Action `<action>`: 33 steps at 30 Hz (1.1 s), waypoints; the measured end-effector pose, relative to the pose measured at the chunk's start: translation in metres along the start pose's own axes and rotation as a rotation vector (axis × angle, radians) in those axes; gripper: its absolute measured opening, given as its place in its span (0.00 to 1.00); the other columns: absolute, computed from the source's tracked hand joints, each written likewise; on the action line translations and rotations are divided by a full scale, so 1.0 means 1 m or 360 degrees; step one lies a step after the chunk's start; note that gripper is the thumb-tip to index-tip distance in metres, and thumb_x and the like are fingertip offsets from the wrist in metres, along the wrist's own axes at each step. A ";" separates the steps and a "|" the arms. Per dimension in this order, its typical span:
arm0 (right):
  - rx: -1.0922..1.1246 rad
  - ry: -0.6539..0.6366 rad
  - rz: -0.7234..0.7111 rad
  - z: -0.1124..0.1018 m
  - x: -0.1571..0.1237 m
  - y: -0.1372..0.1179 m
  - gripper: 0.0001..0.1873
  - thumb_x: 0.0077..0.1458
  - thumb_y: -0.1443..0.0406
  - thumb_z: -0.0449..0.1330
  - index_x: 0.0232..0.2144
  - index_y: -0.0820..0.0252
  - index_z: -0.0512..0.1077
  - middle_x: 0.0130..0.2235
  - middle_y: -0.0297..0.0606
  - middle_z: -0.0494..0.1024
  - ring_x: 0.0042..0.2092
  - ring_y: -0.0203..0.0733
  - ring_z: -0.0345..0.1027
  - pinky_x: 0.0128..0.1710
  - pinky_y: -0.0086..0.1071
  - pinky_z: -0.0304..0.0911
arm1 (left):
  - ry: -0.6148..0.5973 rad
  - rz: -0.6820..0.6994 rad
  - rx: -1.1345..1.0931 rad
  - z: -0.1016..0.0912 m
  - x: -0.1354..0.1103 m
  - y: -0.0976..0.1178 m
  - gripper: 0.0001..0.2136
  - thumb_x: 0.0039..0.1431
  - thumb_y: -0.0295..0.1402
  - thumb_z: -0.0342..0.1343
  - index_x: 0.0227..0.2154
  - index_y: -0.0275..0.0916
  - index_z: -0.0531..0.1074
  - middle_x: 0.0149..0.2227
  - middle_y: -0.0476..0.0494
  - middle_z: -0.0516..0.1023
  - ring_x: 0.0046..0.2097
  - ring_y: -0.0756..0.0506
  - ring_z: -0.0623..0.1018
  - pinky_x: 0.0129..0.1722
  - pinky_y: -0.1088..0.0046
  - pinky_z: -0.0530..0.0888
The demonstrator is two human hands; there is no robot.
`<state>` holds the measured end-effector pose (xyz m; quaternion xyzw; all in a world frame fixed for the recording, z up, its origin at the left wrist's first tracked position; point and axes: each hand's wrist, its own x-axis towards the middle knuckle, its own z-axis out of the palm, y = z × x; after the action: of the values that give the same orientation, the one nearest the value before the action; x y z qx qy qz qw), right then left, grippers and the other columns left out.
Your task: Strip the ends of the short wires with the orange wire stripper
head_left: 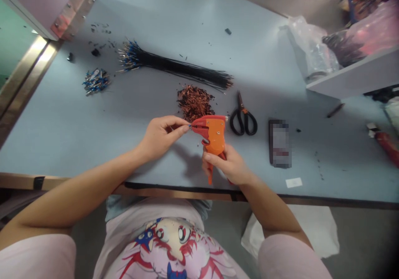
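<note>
Wrapped round the handles of an orange and red wire stripper [215, 135] is my right hand [229, 162]. The stripper's jaws point left, over the table. My left hand [163, 135] pinches a small piece with a blue end at the mouth of those jaws; it looks like a blue-tipped terminal, mostly hidden by the fingertips. Just beyond the stripper lies a pile of copper-coloured wire scraps [195, 101]. Behind that pile stretches a bundle of black wires [181, 67] with blue and metal terminals at its left end. A small heap of blue terminals [96, 80] sits to the left.
Black-handled scissors [243, 119] lie right of the stripper, with a phone [279, 144] farther right. A white label [293, 182] is near the front edge. Clear plastic bags [311, 46] rest on a raised shelf [349, 77] at the right. Black scraps dot the blue table [131, 104].
</note>
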<state>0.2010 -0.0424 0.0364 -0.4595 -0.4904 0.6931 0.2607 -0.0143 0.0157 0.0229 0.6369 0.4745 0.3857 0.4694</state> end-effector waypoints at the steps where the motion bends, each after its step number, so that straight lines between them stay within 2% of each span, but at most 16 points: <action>1: 0.0006 0.0012 -0.0001 0.001 0.000 0.001 0.18 0.57 0.54 0.62 0.23 0.60 0.66 0.19 0.31 0.71 0.20 0.35 0.66 0.19 0.29 0.65 | 0.0002 -0.0005 0.0014 0.000 0.000 0.000 0.09 0.56 0.38 0.60 0.32 0.38 0.80 0.31 0.47 0.81 0.30 0.51 0.74 0.29 0.76 0.68; 4: 0.0033 0.0047 0.0010 0.002 0.002 0.005 0.19 0.55 0.54 0.63 0.22 0.60 0.64 0.17 0.29 0.68 0.17 0.33 0.64 0.16 0.27 0.63 | -0.0008 0.0039 0.0061 -0.001 0.000 0.001 0.08 0.56 0.36 0.59 0.32 0.37 0.79 0.31 0.47 0.81 0.29 0.51 0.73 0.28 0.76 0.67; 9: 0.0249 0.0086 0.0021 0.003 0.006 0.009 0.22 0.56 0.55 0.63 0.21 0.58 0.58 0.14 0.21 0.58 0.13 0.26 0.50 0.14 0.24 0.56 | 0.0011 0.0127 0.0154 0.001 0.001 -0.001 0.07 0.57 0.34 0.58 0.32 0.37 0.79 0.30 0.48 0.80 0.28 0.52 0.71 0.27 0.77 0.65; 12: 0.0297 0.0028 0.0011 -0.002 0.008 0.009 0.18 0.54 0.55 0.65 0.27 0.60 0.64 0.19 0.27 0.66 0.18 0.32 0.61 0.18 0.28 0.63 | 0.0068 0.0104 0.0157 0.001 0.002 -0.004 0.07 0.57 0.34 0.57 0.32 0.37 0.79 0.29 0.48 0.80 0.28 0.52 0.72 0.27 0.77 0.66; 15: 0.0442 0.0067 -0.0003 -0.008 0.007 0.005 0.18 0.51 0.56 0.67 0.36 0.60 0.67 0.25 0.31 0.72 0.25 0.38 0.70 0.23 0.33 0.70 | 0.0171 0.0081 0.0131 0.001 0.003 -0.006 0.07 0.57 0.34 0.58 0.33 0.37 0.79 0.30 0.48 0.80 0.30 0.52 0.74 0.28 0.78 0.67; 18: 0.0503 0.0088 0.0010 -0.009 0.005 0.002 0.18 0.51 0.57 0.68 0.37 0.60 0.67 0.26 0.31 0.73 0.26 0.38 0.70 0.25 0.35 0.73 | 0.0219 0.0092 0.0132 0.000 0.003 -0.007 0.07 0.57 0.33 0.58 0.33 0.37 0.79 0.30 0.48 0.80 0.30 0.52 0.74 0.28 0.78 0.68; 24: 0.0411 -0.0018 0.0026 -0.007 0.004 0.004 0.17 0.53 0.58 0.67 0.37 0.61 0.66 0.27 0.33 0.74 0.25 0.38 0.70 0.20 0.33 0.72 | 0.0240 0.0222 0.0171 0.001 0.001 -0.003 0.04 0.56 0.30 0.59 0.32 0.39 0.79 0.28 0.50 0.79 0.29 0.53 0.74 0.27 0.79 0.67; 33: 0.0328 -0.0085 0.0039 -0.006 0.003 0.007 0.15 0.54 0.58 0.66 0.35 0.61 0.67 0.26 0.34 0.75 0.26 0.37 0.72 0.25 0.32 0.73 | 0.0238 0.0300 0.0202 0.002 0.000 -0.002 0.03 0.56 0.28 0.60 0.31 0.39 0.78 0.29 0.51 0.79 0.27 0.54 0.72 0.26 0.79 0.67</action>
<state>0.2054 -0.0396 0.0284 -0.4177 -0.4177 0.7549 0.2849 -0.0125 0.0151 0.0208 0.6767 0.4697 0.4437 0.3530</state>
